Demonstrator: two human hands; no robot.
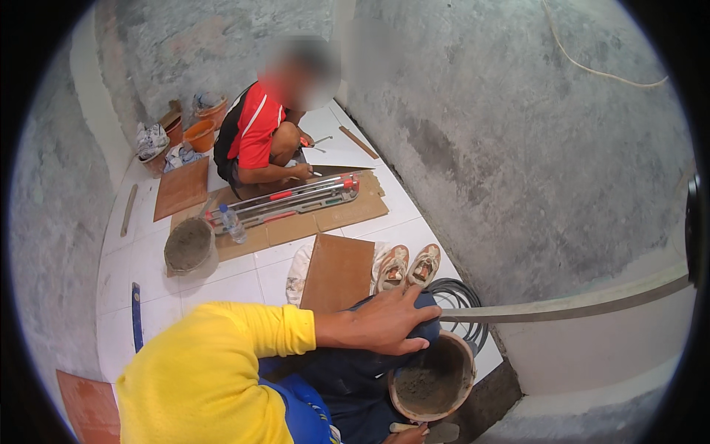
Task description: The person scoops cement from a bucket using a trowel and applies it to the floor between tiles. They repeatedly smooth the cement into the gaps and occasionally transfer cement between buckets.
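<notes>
My left hand (392, 322), coming out of a yellow sleeve, rests palm down with fingers apart on my dark-trousered knee (425, 300). At the lower edge my right hand (408, 435) is partly cut off by the picture; its fingers close round the light handle of a trowel (444, 433), whose grey blade points right. Just above the trowel stands a bucket (473, 362) part-filled with grey mortar. Beyond my left hand are a pair of shoes (424, 265) and a brown tile (340, 270) lying on whitish cloth.
A co-worker (255, 126) in red and black crouches by a tile cutter (296, 198) on cardboard. Nearby are a water bottle (233, 224), a mortar bucket (188, 248) and orange buckets (200, 135). A coiled black cable (473, 296) and a long grey bar (569, 305) lie right.
</notes>
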